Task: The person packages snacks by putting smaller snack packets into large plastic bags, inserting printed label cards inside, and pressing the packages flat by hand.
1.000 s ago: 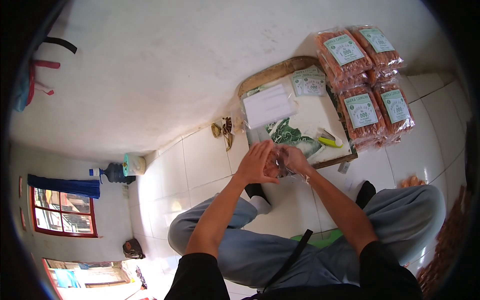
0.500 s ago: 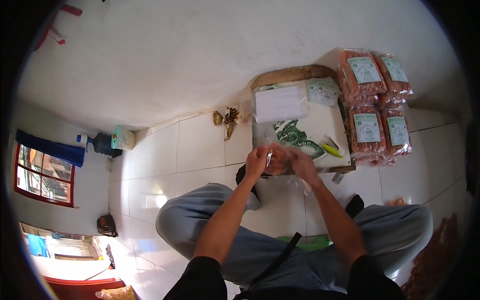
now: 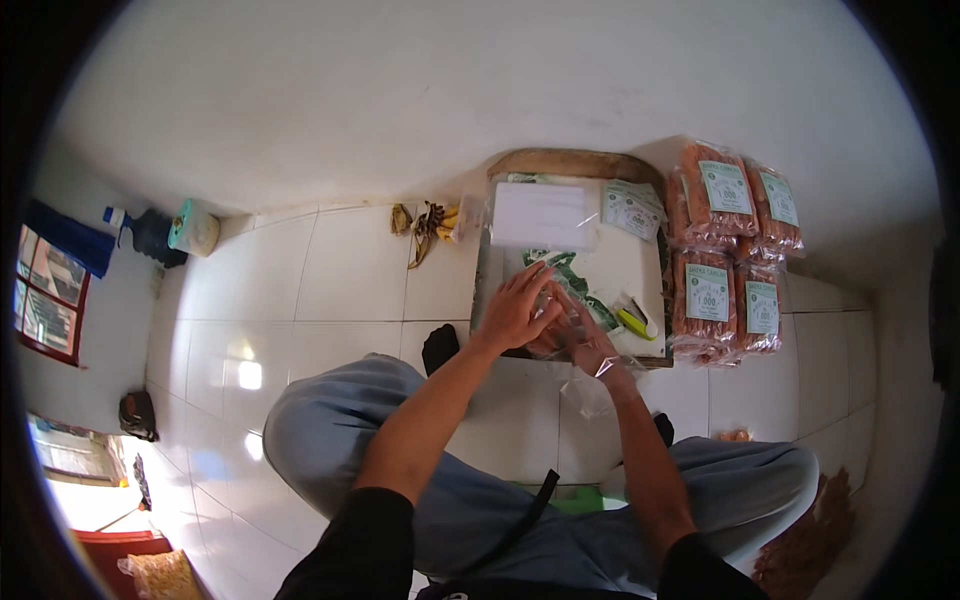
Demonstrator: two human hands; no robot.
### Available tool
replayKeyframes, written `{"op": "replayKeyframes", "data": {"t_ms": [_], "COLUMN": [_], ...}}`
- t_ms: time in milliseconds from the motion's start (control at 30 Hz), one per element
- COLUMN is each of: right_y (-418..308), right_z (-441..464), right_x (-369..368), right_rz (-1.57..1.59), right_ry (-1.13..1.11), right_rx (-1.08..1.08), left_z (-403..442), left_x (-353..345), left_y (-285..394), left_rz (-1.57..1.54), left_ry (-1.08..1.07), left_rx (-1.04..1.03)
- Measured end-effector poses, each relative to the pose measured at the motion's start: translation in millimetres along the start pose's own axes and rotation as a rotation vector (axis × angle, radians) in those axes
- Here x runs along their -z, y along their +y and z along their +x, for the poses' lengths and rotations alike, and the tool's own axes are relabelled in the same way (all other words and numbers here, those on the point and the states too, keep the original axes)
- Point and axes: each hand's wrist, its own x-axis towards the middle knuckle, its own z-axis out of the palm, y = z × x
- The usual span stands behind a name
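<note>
A clear plastic bag of reddish-brown snack sticks [image 3: 545, 343] lies at the near edge of a low board-topped table, mostly covered by my hands. My left hand [image 3: 518, 308] rests on the bag with its fingers stretched out. Along the right side of the same bag lies my right hand [image 3: 590, 340], fingers extended and slanting up towards the left fingers. Loose clear film [image 3: 590, 392] from the bag hangs below my right wrist. Just right of my hands is a yellow-green stapler [image 3: 636, 320].
On the table [image 3: 650, 275] lie a stack of white sheets in plastic [image 3: 540, 215] and printed labels [image 3: 632, 210]. Labelled snack packs [image 3: 708, 300] are piled to the right, against the wall. Bananas [image 3: 440, 220] lie on the tiled floor to the left.
The view has shifted. My hands have gone from gripping the bag at both sides to lying with stretched fingers over it, close together.
</note>
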Motion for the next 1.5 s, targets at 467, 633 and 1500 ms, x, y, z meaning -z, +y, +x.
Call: {"op": "replayKeyframes", "data": {"t_ms": [467,633,1500], "right_y": [60,13,33], "right_z": [21,22,-10], "right_x": [-30,-22,-2], "right_rz": [0.533,1.419,0.646], "right_ry": [0.214,0.141,-0.167], "right_rx": [-0.094,-0.352,0.06], "left_z": [10,13,12], "left_x": [43,41,29], "left_y": [-10,-16,-5], "left_rz": [0.3,0.345,0.409], "left_ry": [-0.506,-0.559,-0.514], "left_rx": [-0.502,-0.456,-0.401]}}
